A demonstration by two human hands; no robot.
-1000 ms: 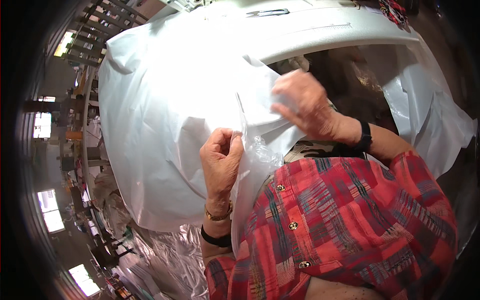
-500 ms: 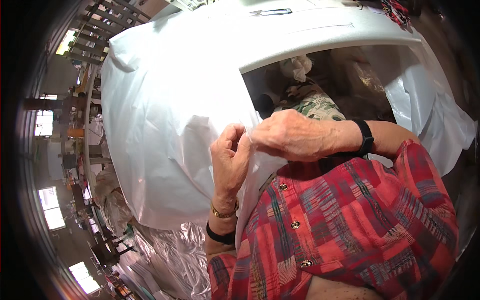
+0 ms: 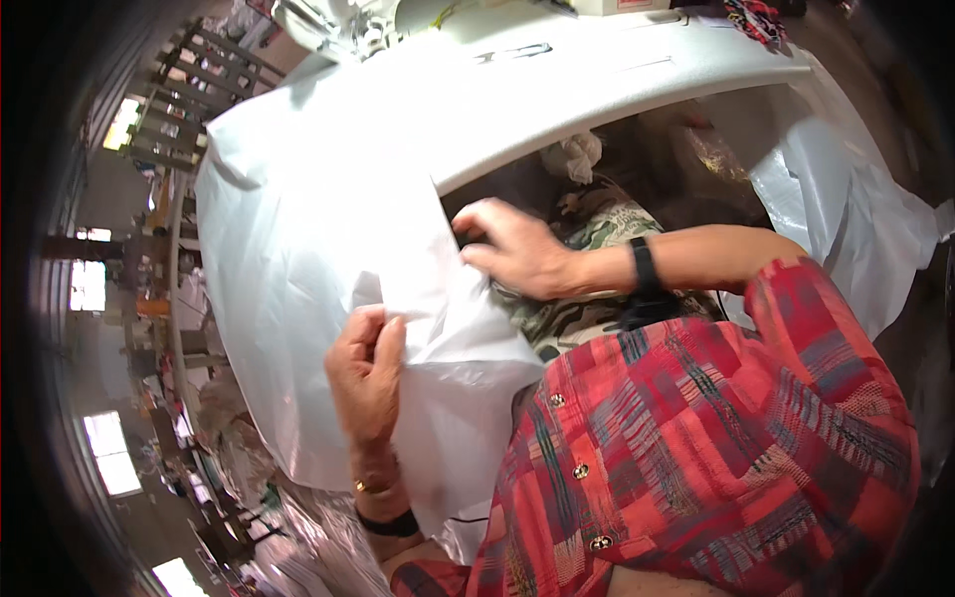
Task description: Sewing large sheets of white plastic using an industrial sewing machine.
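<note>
A large white plastic sheet (image 3: pixel 288 328) covers the left of the white table and hangs over its near edge toward my lap. My left hand (image 3: pixel 366 373) pinches a fold of this sheet, thumb against curled fingers. At the sheet's right edge is my right hand (image 3: pixel 517 249), slightly blurred, its thumb and forefinger apart with nothing seen between them. It hovers by the corner of the table's cut-out, above my camouflage trousers (image 3: pixel 597 239). Between my hands the sheet is creased and partly lifted.
Part of a white sewing machine (image 3: pixel 348 28) stands at the far edge. Small thread snips (image 3: pixel 515 53) lie on the white tabletop (image 3: pixel 557 95). Red patterned cloth (image 3: pixel 756 22) sits far right. More translucent plastic (image 3: pixel 841 219) hangs at the right, and a slatted rack (image 3: pixel 199 85) stands far left.
My hands were together at the sheet's edge and are now apart. The left has moved left and nearer with the sheet; the right has let go and shifted left and slightly away.
</note>
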